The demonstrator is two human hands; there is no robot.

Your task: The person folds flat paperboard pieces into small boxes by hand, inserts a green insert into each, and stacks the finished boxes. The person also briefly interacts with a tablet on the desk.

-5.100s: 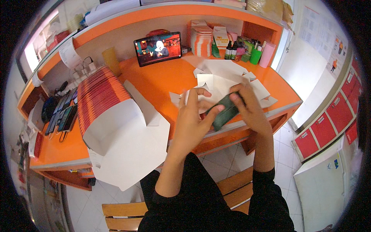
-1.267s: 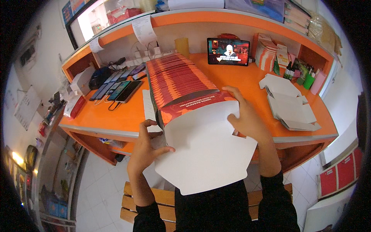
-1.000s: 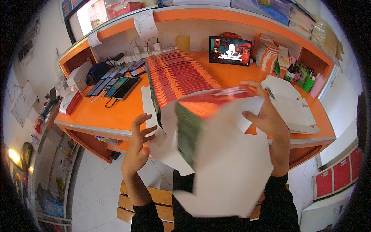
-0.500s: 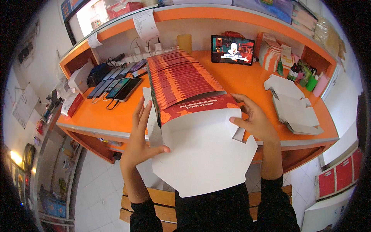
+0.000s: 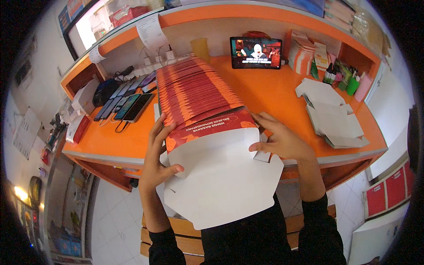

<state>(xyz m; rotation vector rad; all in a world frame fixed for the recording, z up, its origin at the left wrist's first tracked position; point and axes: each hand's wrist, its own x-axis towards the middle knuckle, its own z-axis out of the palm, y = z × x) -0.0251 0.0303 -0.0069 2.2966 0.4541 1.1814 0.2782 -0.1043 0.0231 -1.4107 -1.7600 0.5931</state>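
Note:
An unfinished cardboard box, white inside and red with orange flower shapes outside, lies in front of me with its wide white flap towards my body. My left hand is closed round its left side, thumb on the white inner face and fingers outside. At the right corner, my right hand pinches the side wall between thumb and fingers, next to a small folded tab. Right behind the box, a long row of overlapping red and orange folded boxes stretches back across the orange desk.
Several phones with cables lie at the left. Flattened white-grey cardboard pieces rest at the right. A tablet stands at the back, near paper stacks and bottles. A wooden slatted bench is beneath me.
My left hand's fingers have come down from spread apart onto the box's left side. The right hand keeps its hold on the right corner. The whole view has shifted slightly.

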